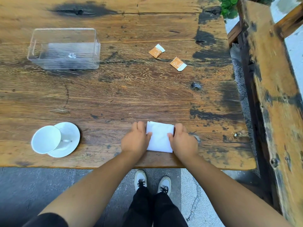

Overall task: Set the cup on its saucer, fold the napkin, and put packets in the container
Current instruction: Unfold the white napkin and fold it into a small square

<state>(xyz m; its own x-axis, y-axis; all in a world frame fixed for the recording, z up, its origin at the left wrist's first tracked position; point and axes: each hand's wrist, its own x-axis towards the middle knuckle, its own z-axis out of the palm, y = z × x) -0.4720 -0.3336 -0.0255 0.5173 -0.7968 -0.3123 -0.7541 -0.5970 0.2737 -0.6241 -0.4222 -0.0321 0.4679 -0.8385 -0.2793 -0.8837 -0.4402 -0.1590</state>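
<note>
A white napkin [159,136], folded into a small square, lies near the table's front edge. My left hand [135,139] rests on its left edge and my right hand [182,140] on its right edge, thumbs pressing on top. At the front left, a white cup [45,139] stands on a white saucer [70,133]. Two orange-and-white packets lie at the far right: one packet [156,51] further back, the other packet [178,64] closer. A clear plastic container [65,49] sits at the far left, with nothing inside.
The worn wooden table [123,89] has a dark knot hole [196,86] at mid right. A wooden bench [275,79] runs along the right side, with green leaves [228,6] behind. My shoes [152,180] stand on grey paving below the front edge.
</note>
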